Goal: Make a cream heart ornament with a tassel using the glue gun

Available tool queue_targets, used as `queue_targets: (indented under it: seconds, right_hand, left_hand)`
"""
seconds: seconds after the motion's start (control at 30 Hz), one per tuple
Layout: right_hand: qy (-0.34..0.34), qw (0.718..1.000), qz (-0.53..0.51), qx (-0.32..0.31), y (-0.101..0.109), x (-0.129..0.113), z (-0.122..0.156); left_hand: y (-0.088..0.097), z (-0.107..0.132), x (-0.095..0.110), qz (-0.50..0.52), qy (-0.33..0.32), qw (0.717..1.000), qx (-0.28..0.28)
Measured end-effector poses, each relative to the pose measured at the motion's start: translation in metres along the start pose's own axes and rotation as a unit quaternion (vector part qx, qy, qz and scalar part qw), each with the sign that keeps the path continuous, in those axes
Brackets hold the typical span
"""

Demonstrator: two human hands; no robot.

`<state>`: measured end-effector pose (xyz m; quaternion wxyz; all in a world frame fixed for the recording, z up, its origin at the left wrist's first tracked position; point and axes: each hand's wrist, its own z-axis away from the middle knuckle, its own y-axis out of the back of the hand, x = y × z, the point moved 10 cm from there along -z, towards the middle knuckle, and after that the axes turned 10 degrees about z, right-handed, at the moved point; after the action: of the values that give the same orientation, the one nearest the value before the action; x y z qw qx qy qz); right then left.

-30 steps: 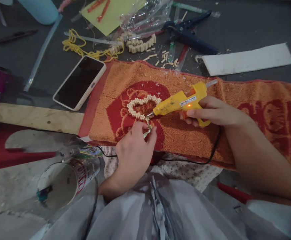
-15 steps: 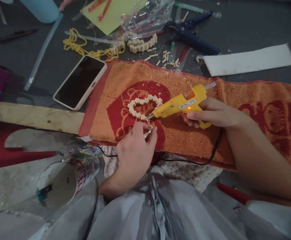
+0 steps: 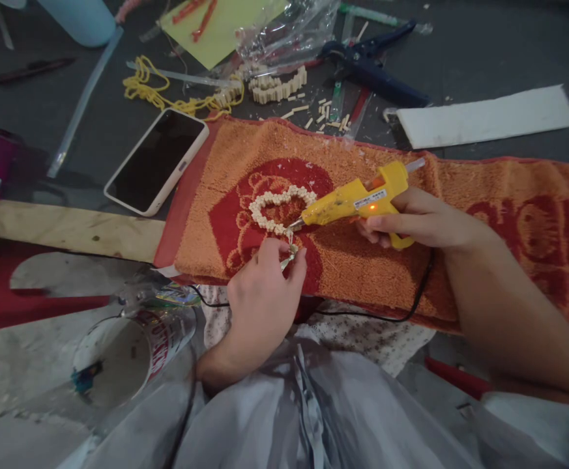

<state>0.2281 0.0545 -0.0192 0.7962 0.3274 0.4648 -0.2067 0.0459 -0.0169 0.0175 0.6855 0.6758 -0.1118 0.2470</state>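
Observation:
My right hand [image 3: 401, 218] is wrapped round the handle of a yellow hot glue gun [image 3: 345, 200], whose small orange light glows. A clear glue stick [image 3: 415, 165] pokes out of its back. The metal nozzle is at the lower right edge of a wavy ring of short pale wooden sticks [image 3: 269, 227]; whether they touch, I cannot tell. My left hand [image 3: 267, 286], below the ring, pinches small shiny tweezers [image 3: 289, 258] between thumb and fingers, their thin tips reaching up to the ring's lower edge. The ring lies on an orange and red towel [image 3: 362, 260].
A phone [image 3: 160, 159] lies at the towel's left. Behind are yellow string [image 3: 147, 85], another stick ring [image 3: 279, 88], loose stick pieces [image 3: 323, 112], a blue-handled cutter [image 3: 375, 71] and a white strip [image 3: 489, 117]. A black cord [image 3: 411, 309] runs below the towel. A bucket [image 3: 113, 358] stands lower left.
The glue gun and my right hand have shifted slightly right and up, drawing the nozzle back a little. My left hand and the ring are almost unmoved.

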Motion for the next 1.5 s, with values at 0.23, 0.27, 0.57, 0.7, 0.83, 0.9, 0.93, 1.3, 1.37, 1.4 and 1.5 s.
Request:
queue_targets:
  seconds: [0.23, 0.27, 0.57, 0.7, 0.83, 0.9, 0.93, 1.3, 1.37, 1.4, 1.5]
  right_hand:
    - [-0.01, 1.0, 0.002, -0.022, -0.0061, -0.0001, -0.001]
    - [-0.013, 1.0, 0.005, -0.024, -0.0069, 0.0001, -0.0014]
    - [-0.01, 1.0, -0.01, -0.016, -0.0062, -0.0021, -0.002]
    - [-0.017, 1.0, -0.001, -0.019, -0.0064, -0.0011, -0.0018]
    - [-0.01, 1.0, -0.015, -0.006, -0.0037, -0.0023, -0.0006]
    - [-0.014, 1.0, -0.001, -0.014, -0.0054, -0.0013, -0.0011]
    - [-0.018, 1.0, 0.009, -0.018, -0.0063, -0.0004, -0.0016]
    - [-0.022, 0.999, -0.039, 0.002, -0.0019, 0.0014, 0.0011]
    - [-0.019, 0.998, -0.056, 0.01, 0.0006, 0.0014, 0.0018]
    - [-0.018, 0.998, -0.056, 0.01, 0.0013, 0.0012, 0.0018]
    - [-0.013, 0.999, -0.034, 0.0, 0.0009, -0.0005, 0.0012]
  left_hand:
    - [0.0002, 0.0008, 0.0005, 0.004, -0.006, 1.0, 0.003]
    - [0.0002, 0.0008, 0.0006, 0.005, -0.008, 1.0, 0.004]
    - [0.0002, 0.0007, -0.0007, 0.0, -0.002, 1.0, 0.004]
    - [0.0016, 0.0011, 0.0004, 0.005, -0.008, 1.0, 0.008]
    - [0.0009, 0.0012, -0.0004, 0.002, -0.004, 1.0, 0.004]
    - [0.0005, 0.0011, -0.0003, 0.0, -0.005, 1.0, 0.003]
    - [0.0005, 0.0011, -0.0002, 0.0, -0.006, 1.0, 0.004]
    - [-0.0002, 0.0014, -0.0006, 0.0, -0.001, 1.0, 0.002]
    - [0.0001, 0.0013, -0.0007, -0.002, -0.002, 1.0, 0.003]
    - [0.0002, 0.0012, -0.0009, -0.003, -0.002, 1.0, 0.003]
    - [0.0001, 0.0013, -0.0012, -0.002, -0.003, 1.0, 0.0]
